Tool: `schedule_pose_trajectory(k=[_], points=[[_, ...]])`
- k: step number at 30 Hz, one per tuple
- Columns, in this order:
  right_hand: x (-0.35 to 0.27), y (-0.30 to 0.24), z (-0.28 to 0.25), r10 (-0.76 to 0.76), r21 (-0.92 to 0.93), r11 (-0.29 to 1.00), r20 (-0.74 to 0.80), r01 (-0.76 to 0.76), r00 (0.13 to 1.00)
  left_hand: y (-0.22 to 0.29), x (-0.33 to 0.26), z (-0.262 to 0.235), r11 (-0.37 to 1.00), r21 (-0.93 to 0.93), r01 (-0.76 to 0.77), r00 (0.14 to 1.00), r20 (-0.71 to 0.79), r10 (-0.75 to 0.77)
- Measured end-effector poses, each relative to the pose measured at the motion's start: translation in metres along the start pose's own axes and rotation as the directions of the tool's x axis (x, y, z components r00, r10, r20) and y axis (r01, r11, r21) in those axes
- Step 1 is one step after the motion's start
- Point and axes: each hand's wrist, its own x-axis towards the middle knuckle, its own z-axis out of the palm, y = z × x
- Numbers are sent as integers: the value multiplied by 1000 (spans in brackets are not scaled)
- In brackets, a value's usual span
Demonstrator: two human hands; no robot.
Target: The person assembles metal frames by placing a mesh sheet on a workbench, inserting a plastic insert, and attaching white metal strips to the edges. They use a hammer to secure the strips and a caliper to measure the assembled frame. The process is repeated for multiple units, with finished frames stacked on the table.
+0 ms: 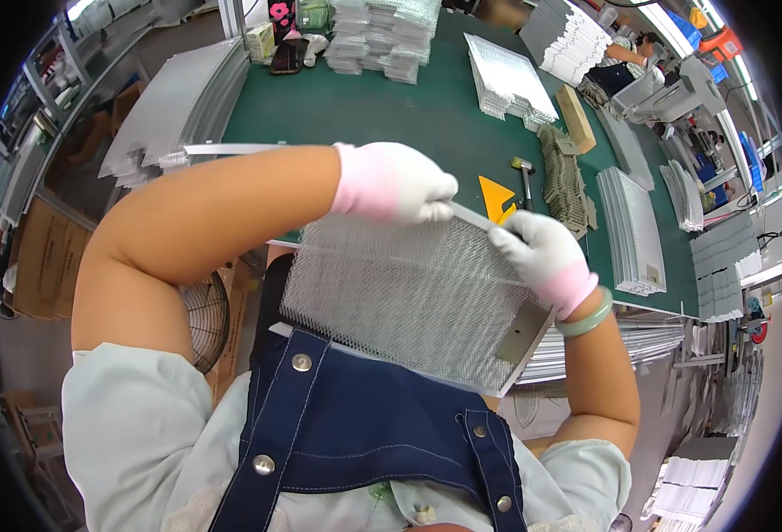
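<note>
Panel: a framed metal mesh panel (pixel 409 297) rests tilted against the worker's denim apron (pixel 364 434), above the table's near edge.
Grip: gloved left hand (pixel 400 182) and right hand (pixel 542 253) each pinch the top frame rail (pixel 471 215), fingers closed on it.
Technique: even pressure from both hands should keep the rail seated squarely on the mesh.
Bench: green table (pixel 364 106) carries a yellow triangle (pixel 496 197), a mallet (pixel 525 177), a wooden block (pixel 575 118).
Beyond: stacked mesh sheets (pixel 382 35) and another person's workstation.
</note>
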Motion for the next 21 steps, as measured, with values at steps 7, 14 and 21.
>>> schedule_pose_trajectory(k=[7, 14, 21], points=[[19, -24, 11, -119, -49, 992, -6, 118, 993, 5, 1, -39, 985, -152, 82, 979, 198, -51], [18, -25, 32, -198, -130, 975, -134, 180, 971, -2, -22, -7, 980, 198, 10, 997, -79, 5], [17, -19, 39, -167, -135, 979, -113, 152, 979, -14, -41, 3, 956, 286, 60, 981, -192, -4]])
